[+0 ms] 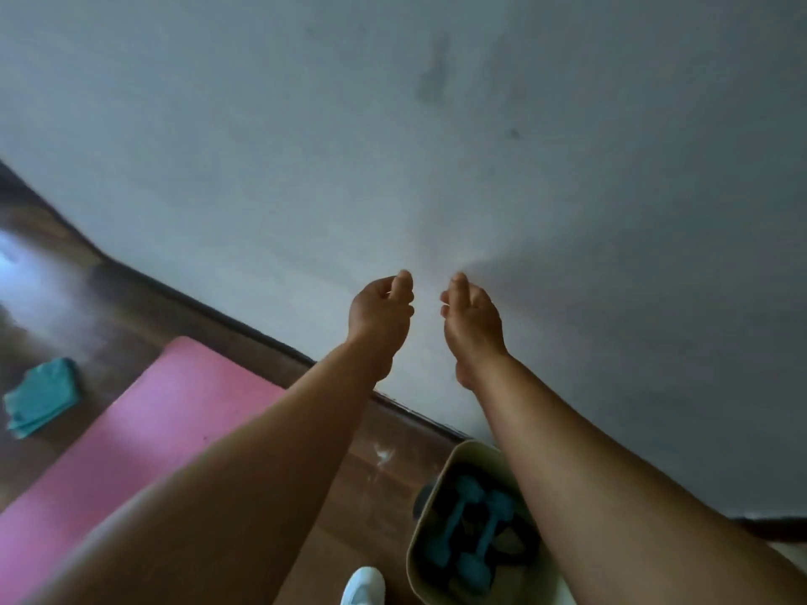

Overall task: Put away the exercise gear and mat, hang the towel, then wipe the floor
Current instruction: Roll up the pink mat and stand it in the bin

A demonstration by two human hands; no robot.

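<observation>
Both the left hand (381,308) and right hand (470,314) are raised toward the wall, fingers loosely curled, holding nothing. The pink mat (131,434) lies flat on the floor at left; light and floppy, it looks best rolled from one short end

Pink mat (144,434) cut by left edge, bin (469,451) partly behind forearm, white shoe (363,587) cropped below

We stretch both bare forearms forward toward twelve o'clock. Our left hand (381,314) and right hand (471,318) hang side by side, just apart, fingers loosely curled and empty, fingertips pointing at twelve.
</observation>
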